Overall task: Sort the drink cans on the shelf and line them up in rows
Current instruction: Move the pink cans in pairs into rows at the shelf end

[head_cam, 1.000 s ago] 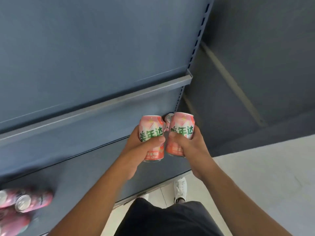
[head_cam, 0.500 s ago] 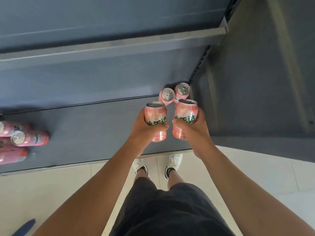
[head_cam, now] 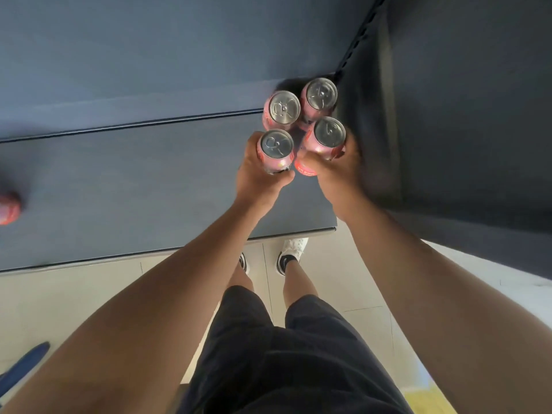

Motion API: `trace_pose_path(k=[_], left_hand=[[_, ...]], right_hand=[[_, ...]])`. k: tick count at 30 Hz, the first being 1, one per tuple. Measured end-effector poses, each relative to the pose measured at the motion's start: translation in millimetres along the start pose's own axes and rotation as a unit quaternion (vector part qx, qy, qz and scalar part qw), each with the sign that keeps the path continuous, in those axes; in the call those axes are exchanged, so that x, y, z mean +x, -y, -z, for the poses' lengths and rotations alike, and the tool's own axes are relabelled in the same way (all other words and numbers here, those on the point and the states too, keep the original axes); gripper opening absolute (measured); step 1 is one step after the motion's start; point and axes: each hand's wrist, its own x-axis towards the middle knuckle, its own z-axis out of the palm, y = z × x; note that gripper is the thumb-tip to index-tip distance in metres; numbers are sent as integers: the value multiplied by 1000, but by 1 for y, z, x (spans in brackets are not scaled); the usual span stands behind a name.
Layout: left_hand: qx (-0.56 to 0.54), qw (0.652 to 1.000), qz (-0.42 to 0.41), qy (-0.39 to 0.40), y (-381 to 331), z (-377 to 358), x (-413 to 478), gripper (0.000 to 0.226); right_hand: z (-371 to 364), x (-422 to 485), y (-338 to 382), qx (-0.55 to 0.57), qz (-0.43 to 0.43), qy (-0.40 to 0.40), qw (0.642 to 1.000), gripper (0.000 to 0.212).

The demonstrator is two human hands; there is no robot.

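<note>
I look down at a dark blue-grey metal shelf (head_cam: 119, 174). My left hand (head_cam: 260, 174) has its fingers wrapped around one pink aluminium drink can (head_cam: 275, 149); my right hand (head_cam: 337, 171) grips a second (head_cam: 327, 135), both upright, near the shelf's right end. Two more pink cans (head_cam: 283, 110) stand touching just behind them. I judge each held can should be set flat, snug in front of its partner, before I let go. I count four upright cans, plus one at the far left edge (head_cam: 9, 207).

place: shop aisle | evidence: dark metal display shelf (head_cam: 149, 180), slotted upright (head_cam: 357, 37), drink cans (head_cam: 284, 107), tiled floor (head_cam: 74, 294)
</note>
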Motion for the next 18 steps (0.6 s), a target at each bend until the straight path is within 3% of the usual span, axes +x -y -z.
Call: trace_pose_path(k=[5, 10, 18], left_hand=[[-19, 999, -37, -7, 13, -13, 17, 62], [-44, 996, -74, -15, 22, -26, 27, 69], [-89, 991, -96, -31, 34, -36, 35, 72]], right_hand=[[-6, 18, -15, -27, 18, 4, 999, 49], [-14, 27, -24, -31, 27, -24, 999, 61], [-18, 28, -26, -42, 35, -35, 998, 61]])
